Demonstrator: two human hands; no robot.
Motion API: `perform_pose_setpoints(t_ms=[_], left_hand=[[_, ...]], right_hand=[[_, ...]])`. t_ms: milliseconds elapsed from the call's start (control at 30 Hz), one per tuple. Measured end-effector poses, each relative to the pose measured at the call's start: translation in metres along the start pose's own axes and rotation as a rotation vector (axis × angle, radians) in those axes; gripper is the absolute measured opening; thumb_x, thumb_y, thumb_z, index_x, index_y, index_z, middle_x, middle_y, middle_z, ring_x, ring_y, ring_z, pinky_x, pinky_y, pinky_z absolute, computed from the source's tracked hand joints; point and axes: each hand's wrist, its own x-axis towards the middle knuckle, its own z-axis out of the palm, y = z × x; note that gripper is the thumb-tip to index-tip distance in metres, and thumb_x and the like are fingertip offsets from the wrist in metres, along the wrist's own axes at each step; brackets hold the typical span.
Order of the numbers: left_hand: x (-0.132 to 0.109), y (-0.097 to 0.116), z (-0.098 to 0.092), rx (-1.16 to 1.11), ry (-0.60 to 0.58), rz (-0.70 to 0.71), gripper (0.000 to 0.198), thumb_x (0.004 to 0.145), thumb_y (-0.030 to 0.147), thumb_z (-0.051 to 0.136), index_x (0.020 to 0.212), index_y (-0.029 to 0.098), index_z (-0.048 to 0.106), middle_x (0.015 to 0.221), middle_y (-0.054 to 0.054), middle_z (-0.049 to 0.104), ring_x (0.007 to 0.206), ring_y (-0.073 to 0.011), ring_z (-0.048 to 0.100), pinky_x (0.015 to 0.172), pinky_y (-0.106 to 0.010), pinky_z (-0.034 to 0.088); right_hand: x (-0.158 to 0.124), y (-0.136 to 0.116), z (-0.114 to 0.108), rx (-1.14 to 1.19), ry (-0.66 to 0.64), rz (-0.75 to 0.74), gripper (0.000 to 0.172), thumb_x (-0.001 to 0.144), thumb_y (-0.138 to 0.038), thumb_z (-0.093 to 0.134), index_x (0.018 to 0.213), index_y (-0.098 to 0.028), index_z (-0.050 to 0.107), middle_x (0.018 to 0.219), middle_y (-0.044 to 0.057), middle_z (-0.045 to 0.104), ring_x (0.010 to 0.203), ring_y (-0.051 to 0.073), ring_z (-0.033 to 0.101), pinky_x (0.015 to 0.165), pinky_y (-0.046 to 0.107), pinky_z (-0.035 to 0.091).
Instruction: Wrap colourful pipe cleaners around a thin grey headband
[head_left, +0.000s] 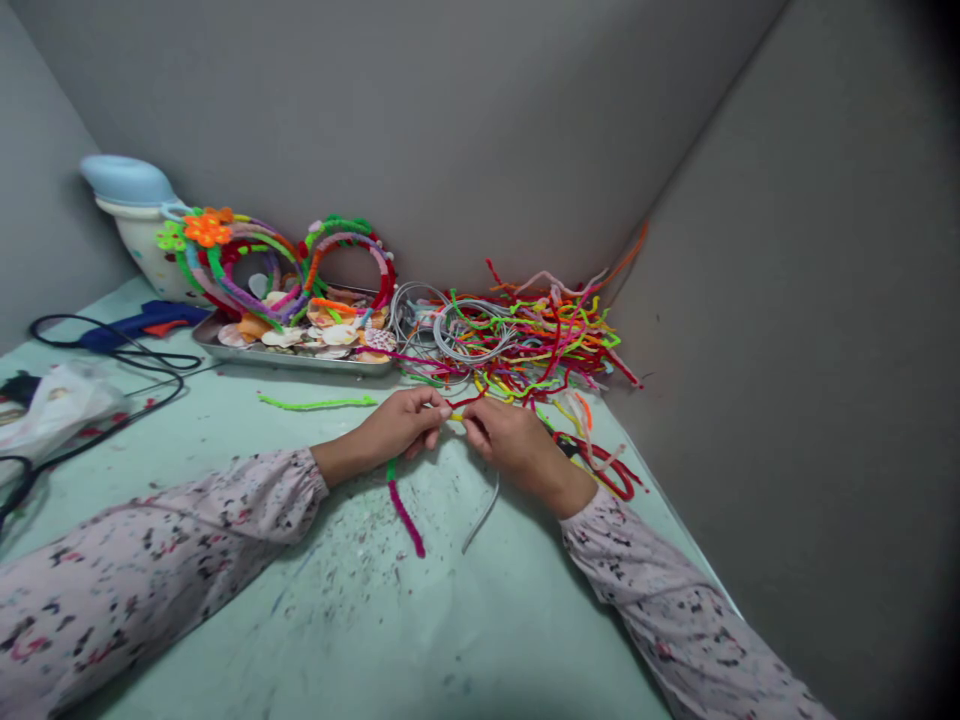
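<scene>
Pinched between fingertips, my left hand (pixel 405 420) and my right hand (pixel 517 445) meet over the table around a short yellow pipe cleaner (pixel 457 417). From under my left hand hangs a wrapped length, green at the top, then a magenta pipe cleaner (pixel 406 520). Below my right hand a bare grey wire (pixel 482 518) curves down; my fingers hide where it joins the yellow part. A dark red pipe cleaner (pixel 471 399) lies just behind my fingertips. Left of them, a lime green pipe cleaner (pixel 315 403) rests on the table.
Behind my hands stand a metal tray (pixel 300 360) of shells with wrapped hoops, coiled wire (pixel 472 335), and a pile of coloured pipe cleaners (pixel 562 330). A blue-lidded container (pixel 142 230), black cable (pixel 161 365) and plastic bag (pixel 64 405) are left. A wall borders the right edge.
</scene>
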Motion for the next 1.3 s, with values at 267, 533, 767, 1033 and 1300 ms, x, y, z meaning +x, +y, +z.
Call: perform_pose_setpoints(t_ms=[267, 533, 767, 1033, 1300], left_hand=[[0.0, 0.003, 0.0, -0.021, 0.01, -0.014, 0.022, 0.084, 0.04, 0.053, 0.084, 0.017, 0.052, 0.05, 0.005, 0.054, 0.032, -0.0046, 0.037, 0.032, -0.016, 0.026], [0.0, 0.001, 0.001, -0.014, 0.017, -0.007, 0.022, 0.084, 0.04, 0.053, 0.081, 0.018, 0.051, 0.05, 0.005, 0.055, 0.032, -0.0047, 0.037, 0.032, -0.016, 0.025], [0.0, 0.002, 0.002, -0.01, -0.005, -0.013, 0.021, 0.084, 0.039, 0.054, 0.081, 0.018, 0.051, 0.049, 0.005, 0.054, 0.032, -0.0047, 0.037, 0.032, -0.015, 0.024], [-0.001, 0.001, 0.0, -0.094, 0.008, -0.028, 0.023, 0.083, 0.041, 0.055, 0.083, 0.018, 0.052, 0.052, 0.005, 0.055, 0.032, -0.0044, 0.038, 0.032, -0.016, 0.025], [0.001, 0.0, -0.001, -0.107, 0.005, -0.016, 0.024, 0.083, 0.042, 0.055, 0.083, 0.018, 0.052, 0.051, 0.005, 0.055, 0.031, -0.0042, 0.038, 0.032, -0.016, 0.025]], right_hand=[[-0.003, -0.002, -0.004, -0.011, -0.01, -0.027, 0.013, 0.089, -0.018, 0.049, 0.096, -0.017, 0.06, 0.088, 0.006, 0.064, 0.079, 0.016, 0.058, 0.071, 0.025, 0.041], [-0.004, -0.007, -0.003, -0.203, -0.01, -0.026, 0.01, 0.086, -0.016, 0.049, 0.09, -0.016, 0.058, 0.083, 0.006, 0.063, 0.076, 0.016, 0.057, 0.067, 0.026, 0.038], [-0.005, -0.014, 0.001, -0.356, -0.013, 0.008, 0.011, 0.087, -0.016, 0.047, 0.09, -0.015, 0.057, 0.08, 0.007, 0.062, 0.067, 0.016, 0.054, 0.061, 0.027, 0.034], [0.003, -0.003, -0.004, 0.506, 0.012, 0.338, 0.018, 0.085, -0.032, 0.053, 0.084, -0.017, 0.062, 0.068, 0.001, 0.062, 0.06, 0.012, 0.055, 0.058, 0.023, 0.039], [0.004, 0.012, 0.008, 1.274, -0.262, 0.701, 0.035, 0.085, -0.044, 0.051, 0.078, -0.013, 0.064, 0.062, 0.003, 0.062, 0.046, 0.009, 0.056, 0.039, 0.018, 0.033]])
